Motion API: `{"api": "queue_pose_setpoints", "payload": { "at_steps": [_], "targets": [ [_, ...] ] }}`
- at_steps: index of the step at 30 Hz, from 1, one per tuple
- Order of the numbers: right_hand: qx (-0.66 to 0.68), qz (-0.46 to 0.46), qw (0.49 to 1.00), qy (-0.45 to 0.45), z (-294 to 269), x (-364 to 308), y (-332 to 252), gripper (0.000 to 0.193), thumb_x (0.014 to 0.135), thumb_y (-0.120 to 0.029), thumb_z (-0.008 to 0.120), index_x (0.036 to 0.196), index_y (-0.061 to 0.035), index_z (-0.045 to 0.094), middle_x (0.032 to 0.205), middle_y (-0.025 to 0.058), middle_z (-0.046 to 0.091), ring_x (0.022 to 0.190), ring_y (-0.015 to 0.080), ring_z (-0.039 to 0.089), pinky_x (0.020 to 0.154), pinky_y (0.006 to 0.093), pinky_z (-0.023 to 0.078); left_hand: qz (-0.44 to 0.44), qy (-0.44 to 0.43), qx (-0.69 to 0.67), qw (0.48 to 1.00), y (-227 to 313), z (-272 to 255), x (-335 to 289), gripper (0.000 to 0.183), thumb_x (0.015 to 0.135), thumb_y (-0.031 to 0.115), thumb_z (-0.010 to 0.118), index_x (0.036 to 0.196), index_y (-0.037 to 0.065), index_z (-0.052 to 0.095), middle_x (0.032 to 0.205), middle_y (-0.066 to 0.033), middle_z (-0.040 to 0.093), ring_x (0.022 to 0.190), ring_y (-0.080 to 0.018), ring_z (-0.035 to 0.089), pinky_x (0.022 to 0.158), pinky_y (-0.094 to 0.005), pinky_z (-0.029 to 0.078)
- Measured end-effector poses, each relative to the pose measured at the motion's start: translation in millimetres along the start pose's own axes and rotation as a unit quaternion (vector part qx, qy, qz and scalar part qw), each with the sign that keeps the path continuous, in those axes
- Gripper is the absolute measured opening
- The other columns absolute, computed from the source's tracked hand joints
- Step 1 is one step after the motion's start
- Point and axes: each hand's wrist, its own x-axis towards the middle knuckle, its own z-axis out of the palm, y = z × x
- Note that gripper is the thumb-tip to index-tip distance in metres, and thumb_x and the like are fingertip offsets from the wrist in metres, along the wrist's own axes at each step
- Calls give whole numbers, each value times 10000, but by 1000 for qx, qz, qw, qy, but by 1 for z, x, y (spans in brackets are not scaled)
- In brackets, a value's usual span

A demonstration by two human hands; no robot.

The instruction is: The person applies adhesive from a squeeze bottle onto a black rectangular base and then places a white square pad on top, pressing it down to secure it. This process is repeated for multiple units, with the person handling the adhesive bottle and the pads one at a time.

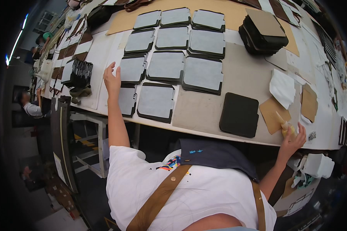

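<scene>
My left hand [112,81] is open, its fingers loosely bent and slightly apart, beside the left edge of the panel rows. It holds nothing. Flat black panels with pale grey facing, such as this panel [155,101], lie in rows in front of me. The hand and forearm partly cover the left ones. At the right, near the table's front edge, my right hand [293,143] is wrapped round a yellowish squeeze bottle [286,126] with a pointed nozzle. Left of the bottle lies a plain black panel [239,114].
A stack of black pieces topped with brown board [263,24] stands at the far right. White paper [282,88] and brown card [309,103] lie near the bottle. Black pieces [77,73] are bundled at the left. Another person [31,109] is beyond the table's left side.
</scene>
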Motion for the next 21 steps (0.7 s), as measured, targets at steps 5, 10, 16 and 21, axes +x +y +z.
{"api": "queue_pose_setpoints", "payload": {
  "at_steps": [5,10,16,21],
  "targets": [
    [140,219,963,-66,1,-28,78,590,966,-352,666,1418,-32,464,1387,162,519,1273,313,497,1090,414,360,-206,-275,-491,801,122,-18,-7,334,1041,306,551,1164,23,678,803,-7,677,749,-73,607,715,-230,457],
    [365,358,852,-115,-7,-35,84,649,962,-264,696,1495,-32,405,1395,156,514,1267,216,505,1096,335,370,-189,-431,-591,656,207,8,-32,331,1055,258,535,1243,3,631,771,10,632,686,-57,526,642,-197,399],
    [493,346,798,21,5,-46,93,489,945,-146,709,1371,3,521,1277,87,591,1157,165,570,1007,297,441,-82,-421,-565,705,308,27,-68,390,919,77,651,1305,35,619,1083,4,625,916,-56,512,832,-204,430],
    [703,335,623,74,-3,-30,61,627,916,-180,738,1447,-110,411,1340,96,541,1219,223,564,1036,391,487,-115,-464,-553,682,328,19,-88,248,954,159,669,1168,34,673,886,16,624,785,-59,544,765,-218,453]
  ]
}}
